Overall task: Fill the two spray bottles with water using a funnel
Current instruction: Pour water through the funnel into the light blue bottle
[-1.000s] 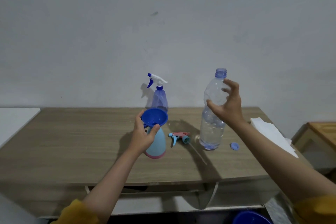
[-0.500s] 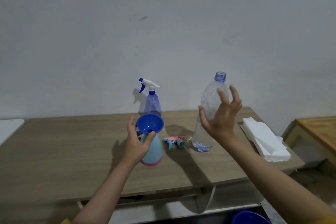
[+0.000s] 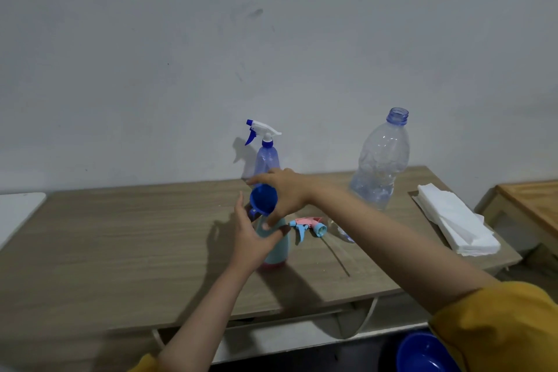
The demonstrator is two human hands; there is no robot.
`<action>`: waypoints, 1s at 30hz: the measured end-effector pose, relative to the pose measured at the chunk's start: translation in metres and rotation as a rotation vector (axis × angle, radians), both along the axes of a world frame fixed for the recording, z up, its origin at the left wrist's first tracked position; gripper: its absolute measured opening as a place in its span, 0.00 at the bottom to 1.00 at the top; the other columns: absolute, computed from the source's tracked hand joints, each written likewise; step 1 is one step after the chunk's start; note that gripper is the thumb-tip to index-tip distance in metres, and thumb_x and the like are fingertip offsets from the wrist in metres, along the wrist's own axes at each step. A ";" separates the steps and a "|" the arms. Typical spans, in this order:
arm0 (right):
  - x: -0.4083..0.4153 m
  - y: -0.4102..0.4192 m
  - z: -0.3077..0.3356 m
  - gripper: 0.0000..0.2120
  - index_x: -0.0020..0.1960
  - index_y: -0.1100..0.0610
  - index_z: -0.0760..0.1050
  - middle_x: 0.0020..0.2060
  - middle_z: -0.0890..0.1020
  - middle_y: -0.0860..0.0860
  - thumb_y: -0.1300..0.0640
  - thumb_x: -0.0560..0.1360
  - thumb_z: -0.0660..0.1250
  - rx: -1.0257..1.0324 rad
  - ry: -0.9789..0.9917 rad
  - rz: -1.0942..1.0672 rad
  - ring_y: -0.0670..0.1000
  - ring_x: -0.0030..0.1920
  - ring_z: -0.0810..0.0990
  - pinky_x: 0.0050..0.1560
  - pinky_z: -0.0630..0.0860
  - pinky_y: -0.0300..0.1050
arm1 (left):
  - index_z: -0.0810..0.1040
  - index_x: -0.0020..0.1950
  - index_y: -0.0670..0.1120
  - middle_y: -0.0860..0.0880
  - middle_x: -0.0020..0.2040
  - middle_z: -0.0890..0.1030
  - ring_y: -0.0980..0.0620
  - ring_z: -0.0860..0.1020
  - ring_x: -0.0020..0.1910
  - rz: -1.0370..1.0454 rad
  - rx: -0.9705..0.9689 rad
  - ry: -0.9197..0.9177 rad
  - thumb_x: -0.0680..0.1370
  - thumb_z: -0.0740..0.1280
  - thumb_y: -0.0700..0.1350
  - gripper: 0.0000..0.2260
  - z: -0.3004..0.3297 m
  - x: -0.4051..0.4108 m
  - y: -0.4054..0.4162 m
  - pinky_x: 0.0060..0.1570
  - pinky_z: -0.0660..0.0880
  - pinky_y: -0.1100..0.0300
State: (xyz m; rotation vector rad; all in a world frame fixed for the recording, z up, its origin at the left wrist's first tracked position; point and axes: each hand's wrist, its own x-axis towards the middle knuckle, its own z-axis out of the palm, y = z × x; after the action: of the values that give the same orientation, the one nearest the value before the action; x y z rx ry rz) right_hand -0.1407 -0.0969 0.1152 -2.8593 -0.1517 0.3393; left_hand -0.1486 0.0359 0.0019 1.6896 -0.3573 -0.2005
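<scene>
Blue funnel [image 3: 263, 199] sits in teal bottle [image 3: 275, 246] neck, mid-counter [image 3: 120, 238]; my left hand [image 3: 252, 238] grips bottle, right hand [image 3: 287, 195] pinches funnel rim. Looks seated; next, grab water bottle [image 3: 381, 160] right of it & pour.

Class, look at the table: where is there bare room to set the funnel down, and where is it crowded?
Bare wood lies across the table's left part, from its left edge to the left hand, and along the front edge. It is crowded from the light blue spray bottle rightward: pink sprayer head, water bottle, paper napkins.
</scene>
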 end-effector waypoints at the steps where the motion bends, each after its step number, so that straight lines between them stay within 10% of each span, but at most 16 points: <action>1: 0.002 0.002 0.000 0.43 0.74 0.45 0.60 0.68 0.66 0.52 0.47 0.64 0.77 -0.021 0.031 0.003 0.57 0.66 0.68 0.63 0.71 0.53 | 0.51 0.75 0.52 0.53 0.67 0.67 0.53 0.68 0.67 0.004 0.005 0.004 0.65 0.78 0.44 0.47 -0.002 0.001 -0.001 0.66 0.68 0.53; 9: -0.025 -0.016 0.015 0.35 0.69 0.40 0.64 0.56 0.67 0.51 0.50 0.66 0.74 0.101 -0.216 -0.076 0.53 0.52 0.73 0.54 0.76 0.47 | 0.73 0.62 0.47 0.51 0.55 0.77 0.51 0.75 0.56 0.037 0.115 -0.003 0.65 0.78 0.43 0.27 -0.020 0.010 -0.012 0.54 0.72 0.57; 19: -0.119 -0.027 -0.081 0.30 0.51 0.55 0.69 0.47 0.76 0.51 0.44 0.56 0.77 0.667 -0.636 -0.618 0.48 0.48 0.76 0.47 0.72 0.34 | 0.74 0.59 0.48 0.52 0.55 0.77 0.51 0.75 0.56 0.092 0.154 -0.156 0.67 0.76 0.43 0.23 -0.030 0.003 -0.010 0.56 0.72 0.56; 26: -0.137 0.007 -0.182 0.29 0.58 0.49 0.69 0.52 0.76 0.47 0.40 0.63 0.75 0.755 -0.574 -0.817 0.50 0.54 0.76 0.54 0.77 0.47 | 0.72 0.62 0.50 0.52 0.59 0.77 0.52 0.75 0.58 0.066 0.225 -0.183 0.68 0.75 0.51 0.25 -0.028 0.001 -0.005 0.58 0.74 0.51; 30: -0.137 0.016 -0.204 0.27 0.58 0.50 0.68 0.55 0.73 0.47 0.45 0.65 0.76 0.647 -0.543 -0.823 0.48 0.57 0.69 0.49 0.68 0.31 | 0.71 0.63 0.53 0.54 0.60 0.75 0.54 0.74 0.58 0.073 0.246 -0.183 0.69 0.74 0.53 0.25 -0.027 -0.002 -0.004 0.57 0.75 0.49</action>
State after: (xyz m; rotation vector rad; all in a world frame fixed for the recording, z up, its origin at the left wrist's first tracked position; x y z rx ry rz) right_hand -0.2778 -0.0812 -0.0884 -2.0579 0.6696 -0.5485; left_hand -0.1503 0.0323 -0.0253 1.9675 -0.4188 -0.0361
